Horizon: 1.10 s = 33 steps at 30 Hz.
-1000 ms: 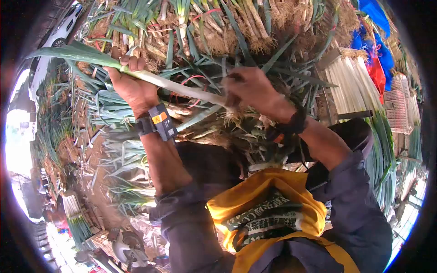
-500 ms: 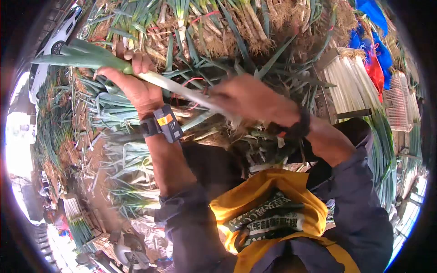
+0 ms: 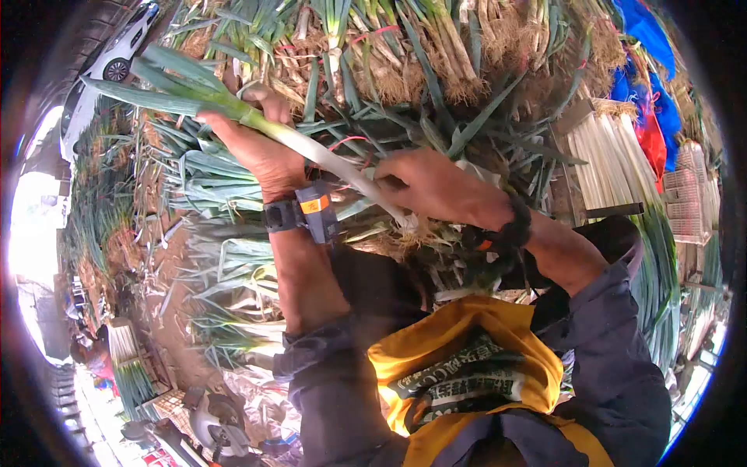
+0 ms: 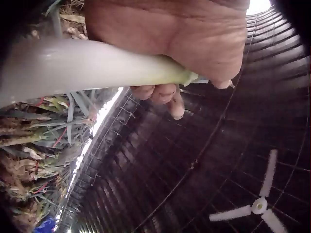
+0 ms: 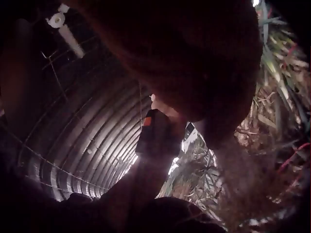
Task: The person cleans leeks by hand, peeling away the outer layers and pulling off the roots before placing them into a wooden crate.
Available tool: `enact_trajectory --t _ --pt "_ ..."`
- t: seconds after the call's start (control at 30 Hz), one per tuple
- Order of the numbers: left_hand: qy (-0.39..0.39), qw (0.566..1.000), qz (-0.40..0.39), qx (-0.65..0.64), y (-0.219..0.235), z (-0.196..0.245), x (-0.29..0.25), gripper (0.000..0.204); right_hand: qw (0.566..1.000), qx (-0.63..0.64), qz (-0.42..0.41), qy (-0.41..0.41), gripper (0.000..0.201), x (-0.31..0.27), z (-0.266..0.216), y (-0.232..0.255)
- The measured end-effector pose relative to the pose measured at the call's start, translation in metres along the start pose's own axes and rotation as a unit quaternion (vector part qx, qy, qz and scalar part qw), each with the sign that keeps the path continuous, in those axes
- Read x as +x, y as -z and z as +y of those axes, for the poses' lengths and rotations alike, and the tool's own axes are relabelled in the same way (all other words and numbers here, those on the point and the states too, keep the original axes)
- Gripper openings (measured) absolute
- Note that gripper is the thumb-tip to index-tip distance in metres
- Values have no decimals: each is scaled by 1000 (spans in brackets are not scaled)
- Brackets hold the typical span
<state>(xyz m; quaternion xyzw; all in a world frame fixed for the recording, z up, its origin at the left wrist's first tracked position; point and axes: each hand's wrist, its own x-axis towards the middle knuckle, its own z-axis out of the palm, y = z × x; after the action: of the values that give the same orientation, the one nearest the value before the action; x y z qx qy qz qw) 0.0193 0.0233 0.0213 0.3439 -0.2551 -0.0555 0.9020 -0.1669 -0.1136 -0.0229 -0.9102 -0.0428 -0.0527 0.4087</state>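
Leek (image 3: 311,152): long white shank, green leaves fanning past left hand (image 3: 257,148), which gripped it w/ curled fingers; right hand (image 3: 436,187) clasped the rooty end.

One leek (image 3: 311,152) held (two hands (image 3: 261,148)).

Bundled leeks (image 3: 233,257) lie heaped on the dirt ground (image 3: 167,311), with what looks like a trimmed white stack (image 3: 615,159) alongside.

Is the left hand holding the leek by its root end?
No, the left hand grips the leek up where the white stalk turns green, while the right hand holds the root end.
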Motion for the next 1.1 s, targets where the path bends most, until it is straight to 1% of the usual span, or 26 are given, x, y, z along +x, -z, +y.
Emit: enact_trajectory --t 0.07,0.17,0.27,0.3,0.37,0.4,0.47,0.53,0.63,0.67,0.73,0.77,0.8,0.87,0.9,0.97,1.0,1.1 --pt "17 999 -34 -31 5 -2 -1 85 1000 21 3 20 24 -5 1 0" --pt "37 996 -49 -58 10 -5 1 87 996 93 -1 16 23 -3 4 11" --pt "52 991 -49 -110 13 -9 5 91 993 95 20 61 25 -2 4 14" --pt "56 989 -45 -130 16 -11 7 93 995 82 21 54 26 -5 5 12" --pt "42 992 -62 -99 18 -11 8 93 997 52 21 47 28 -5 7 10" --pt "34 993 -72 -82 16 -10 9 93 998 50 13 29 29 -5 5 11" --pt "23 998 -40 -41 10 -9 8 95 999 46 -4 -8 31 -5 2 15" --pt "10 1000 -21 -6 8 -9 7 97 999 49 10 -1 31 -4 4 13" --pt "7 998 -36 -54 17 -12 7 96 995 93 8 27 30 -4 2 14" --pt "22 992 -65 -108 21 -12 9 95 993 114 4 39 30 -3 2 14" --pt "34 989 -77 -125 28 -12 11 94 990 131 6 58 32 -1 8 8" --pt "39 985 -98 -137 29 -12 12 94 988 136 9 69 32 1 7 7" --pt "45 981 -113 -149 29 -12 13 95 989 138 -42 44 31 0 5 9" --pt "59 973 -139 -174 32 -12 13 97 991 111 -29 69 30 -1 2 9" --pt "59 976 -132 -163 34 -12 14 96 992 94 -22 82 30 -1 1 11" --pt "57 981 -116 -143 39 -9 20 94 995 90 43 29 28 -4 2 23" --pt "54 994 -60 -78 42 -7 20 92 994 76 75 14 28 -7 4 26" --pt "50 997 -32 -52 53 -1 24 92 984 20 178 -16 28 -19 14 26"
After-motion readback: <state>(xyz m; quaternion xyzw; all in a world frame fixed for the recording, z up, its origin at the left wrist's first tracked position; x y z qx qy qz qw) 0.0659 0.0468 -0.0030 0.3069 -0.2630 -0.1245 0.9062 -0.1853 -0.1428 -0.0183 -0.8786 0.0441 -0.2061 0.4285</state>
